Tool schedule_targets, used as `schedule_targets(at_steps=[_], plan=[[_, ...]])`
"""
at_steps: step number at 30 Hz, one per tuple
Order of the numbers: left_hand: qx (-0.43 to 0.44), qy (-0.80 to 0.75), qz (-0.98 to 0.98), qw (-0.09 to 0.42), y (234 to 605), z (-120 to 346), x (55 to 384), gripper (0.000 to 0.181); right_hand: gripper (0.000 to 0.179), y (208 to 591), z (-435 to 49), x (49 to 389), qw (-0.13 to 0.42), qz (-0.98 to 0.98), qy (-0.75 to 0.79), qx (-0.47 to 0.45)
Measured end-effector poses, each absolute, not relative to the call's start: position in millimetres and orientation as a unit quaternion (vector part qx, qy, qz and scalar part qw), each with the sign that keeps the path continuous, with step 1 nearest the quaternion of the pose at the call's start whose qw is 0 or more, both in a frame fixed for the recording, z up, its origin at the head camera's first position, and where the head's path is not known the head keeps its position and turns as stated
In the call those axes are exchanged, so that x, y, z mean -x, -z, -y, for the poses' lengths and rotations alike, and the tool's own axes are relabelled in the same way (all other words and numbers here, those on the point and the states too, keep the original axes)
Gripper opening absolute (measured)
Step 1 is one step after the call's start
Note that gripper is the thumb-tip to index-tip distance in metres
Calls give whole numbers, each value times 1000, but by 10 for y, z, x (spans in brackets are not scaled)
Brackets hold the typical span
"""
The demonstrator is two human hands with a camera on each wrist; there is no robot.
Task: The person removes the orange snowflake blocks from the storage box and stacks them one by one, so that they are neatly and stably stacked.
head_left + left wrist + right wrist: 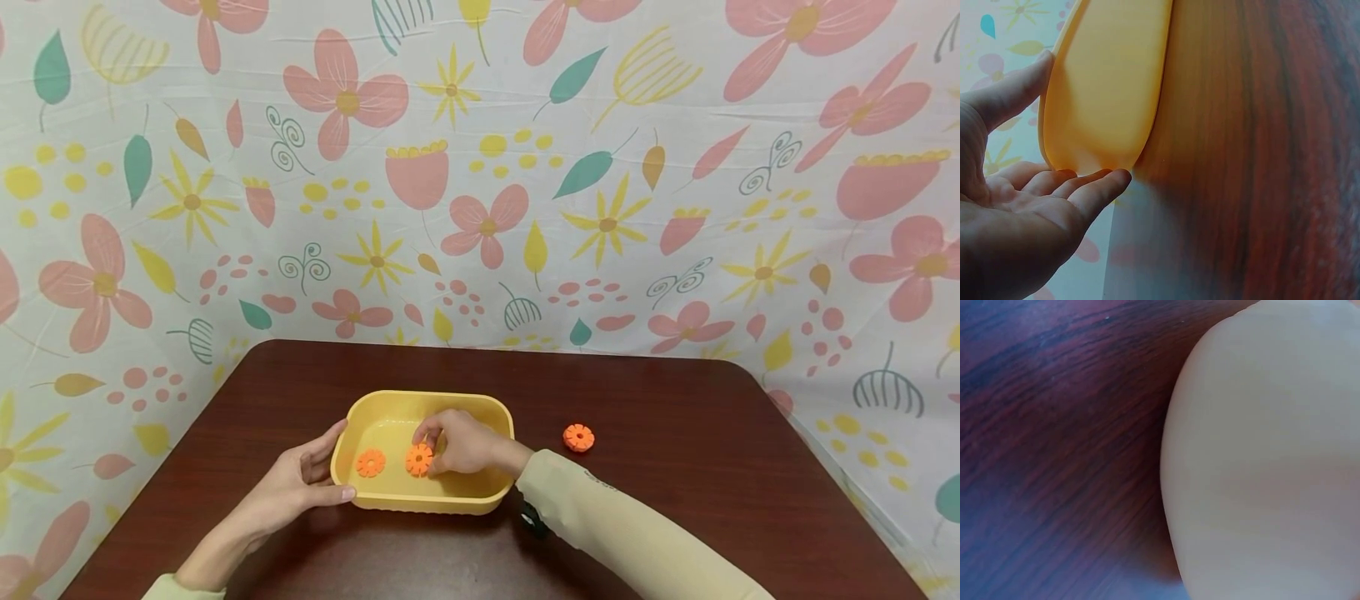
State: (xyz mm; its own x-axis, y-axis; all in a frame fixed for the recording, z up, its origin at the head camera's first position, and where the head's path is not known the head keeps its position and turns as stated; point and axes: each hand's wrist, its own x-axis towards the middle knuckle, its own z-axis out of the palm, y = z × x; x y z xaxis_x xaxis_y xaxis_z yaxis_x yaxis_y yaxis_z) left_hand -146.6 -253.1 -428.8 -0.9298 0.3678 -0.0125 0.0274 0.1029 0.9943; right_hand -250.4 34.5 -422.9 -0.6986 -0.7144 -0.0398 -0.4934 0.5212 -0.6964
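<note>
A yellow tray (423, 504) with rounded corners lies on the table. At its left end my left hand (296, 479) holds it, the thumb at the near corner and the fingers along the far side; the left wrist view shows this hand (1041, 194) against the tray's outer wall (1104, 94). Inside the tray, my right hand (468, 443) pinches an orange notched disc (418, 459) between thumb and fingers. A second orange notched disc (371, 462) lies at the tray's left. The right wrist view shows only sleeve and table; the hand is out of sight there.
To the right of the tray, one or more orange notched discs (578, 437) lie on the dark wooden table (660, 483); I cannot tell how many are stacked. A flower-printed cloth (487, 167) hangs behind the table and along its sides. The right sleeve (622, 525) crosses the table's near right.
</note>
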Motion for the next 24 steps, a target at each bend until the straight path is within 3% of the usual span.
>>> schedule_targets(at_steps=[24], plan=[[-127,-653,-735,132,4288,2526,1471,100,36,4050,-595,2423,148,-805,457,349]])
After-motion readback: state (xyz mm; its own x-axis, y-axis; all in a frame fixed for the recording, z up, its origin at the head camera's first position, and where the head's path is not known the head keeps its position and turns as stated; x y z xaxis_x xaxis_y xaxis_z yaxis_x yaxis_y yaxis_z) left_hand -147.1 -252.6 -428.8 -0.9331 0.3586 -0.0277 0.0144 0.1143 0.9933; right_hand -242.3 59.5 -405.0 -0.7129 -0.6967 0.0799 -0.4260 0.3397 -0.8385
